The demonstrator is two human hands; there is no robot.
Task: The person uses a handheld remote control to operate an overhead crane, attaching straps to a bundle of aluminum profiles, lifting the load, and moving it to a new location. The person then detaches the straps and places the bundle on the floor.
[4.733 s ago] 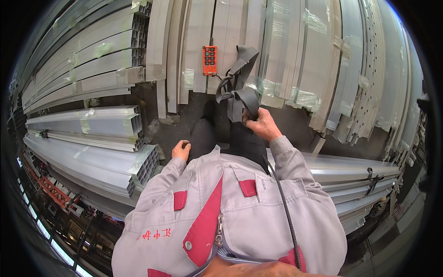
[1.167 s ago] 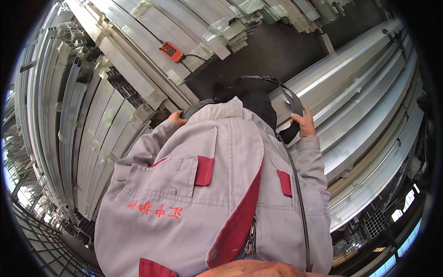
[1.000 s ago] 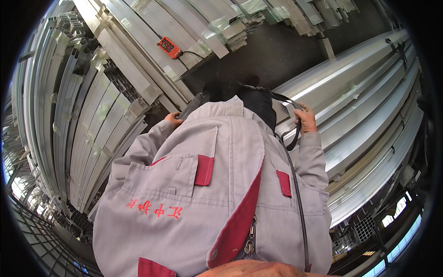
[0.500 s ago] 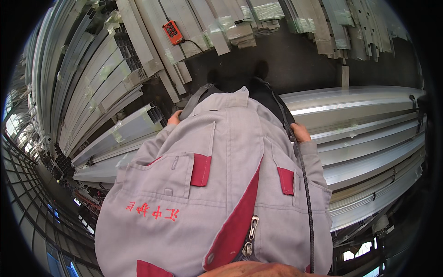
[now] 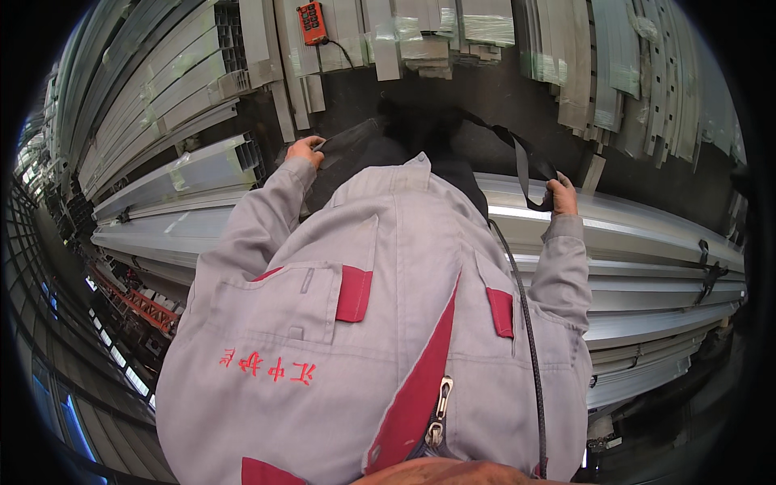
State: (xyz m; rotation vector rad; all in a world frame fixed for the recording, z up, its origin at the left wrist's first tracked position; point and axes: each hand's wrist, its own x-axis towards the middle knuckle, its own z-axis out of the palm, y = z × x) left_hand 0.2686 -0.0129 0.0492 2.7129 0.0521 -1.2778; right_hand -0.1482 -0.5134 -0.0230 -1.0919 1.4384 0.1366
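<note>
Out to the right, my right hand (image 5: pixel 563 196) is closed around the end of a black strap (image 5: pixel 521 158), which loops back toward my legs. My left hand (image 5: pixel 305 151) sits in front of my left side, its fingers closed on a dark grey strap or cloth band (image 5: pixel 352 136) that runs toward the middle. Whether the two bands join is lost in the dark area around my legs. A grey work jacket (image 5: pixel 404 283) with red trim covers my body, and a thin black cord (image 5: pixel 525 339) hangs down its right side.
An orange remote control (image 5: pixel 310 23) with a cable lies on long metal profiles (image 5: pixel 347 56) ahead. Wrapped profiles (image 5: pixel 162 89) are stacked at the left, with more metal bars (image 5: pixel 638 242) close on my right. Dark floor (image 5: pixel 501 101) shows between the stacks.
Both hands have moved forward and outward from my sides. The black strap now stretches out in a loop from my right hand, and the band at my left hand is drawn forward.
</note>
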